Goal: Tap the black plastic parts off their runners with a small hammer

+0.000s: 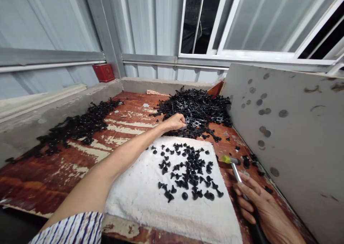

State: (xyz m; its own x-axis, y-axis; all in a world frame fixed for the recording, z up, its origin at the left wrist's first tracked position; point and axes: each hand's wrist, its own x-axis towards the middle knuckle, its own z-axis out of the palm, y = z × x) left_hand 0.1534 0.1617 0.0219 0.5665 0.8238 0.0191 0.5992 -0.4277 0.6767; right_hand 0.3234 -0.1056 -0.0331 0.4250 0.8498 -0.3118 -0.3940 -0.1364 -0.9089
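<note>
My left hand (pixel 175 122) reaches far forward, its fingers closed at the near edge of a big heap of black plastic parts (pixel 196 109); what it grips is hidden among them. My right hand (pixel 258 204) rests low at the right, wrapped round the handle of a small hammer (pixel 233 163) with a yellow and metal head. Between the hands lies a white cloth pad (pixel 150 197) with several small black mushroom-shaped pieces (pixel 188 172) scattered on it.
A worn red wooden tabletop (pixel 40 179) carries a second strip of black parts (pixel 77 123) along its left side. A grey stained board (pixel 290 136) stands upright at the right. A red box (pixel 104 72) sits on the back ledge below the window.
</note>
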